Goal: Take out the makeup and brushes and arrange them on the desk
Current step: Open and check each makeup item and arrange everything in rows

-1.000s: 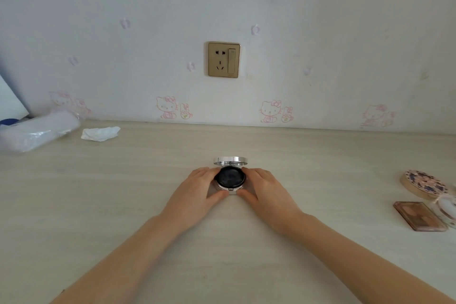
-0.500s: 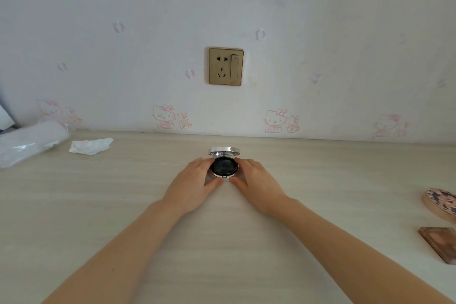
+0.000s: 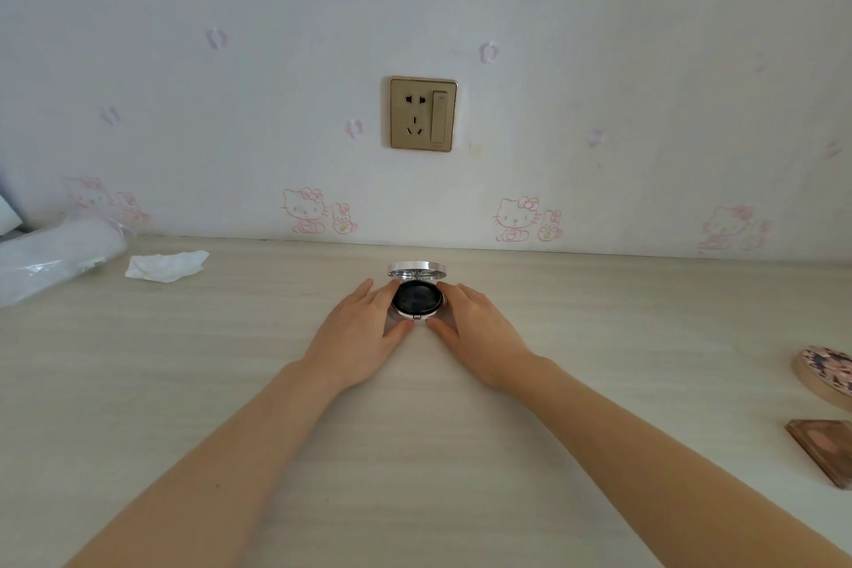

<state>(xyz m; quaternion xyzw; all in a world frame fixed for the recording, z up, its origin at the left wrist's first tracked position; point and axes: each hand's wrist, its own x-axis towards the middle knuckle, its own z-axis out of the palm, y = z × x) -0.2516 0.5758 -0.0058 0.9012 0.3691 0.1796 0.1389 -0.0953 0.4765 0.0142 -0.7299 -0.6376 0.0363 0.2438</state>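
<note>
A round silver cushion compact point(image 3: 416, 296) stands open on the pale wooden desk point(image 3: 415, 429), near the wall, its lid upright behind a black insert. My left hand point(image 3: 357, 337) holds its left side, thumb at the front rim and fingers along the side. My right hand point(image 3: 479, 332) mirrors it on the right side. At the right edge of the view lie a round patterned compact point(image 3: 825, 376) and a brown rectangular palette point(image 3: 825, 447), both partly cut off. No brushes are in view.
A crumpled white tissue point(image 3: 166, 265) and a plastic-wrapped white bundle point(image 3: 50, 256) lie at the back left. A gold wall socket point(image 3: 423, 114) sits above the desk on wallpaper with pink cartoon cats.
Both hands have slid the open compact away from me, closer to the wall. The items on the right have shifted toward the frame's edge as my head moved.
</note>
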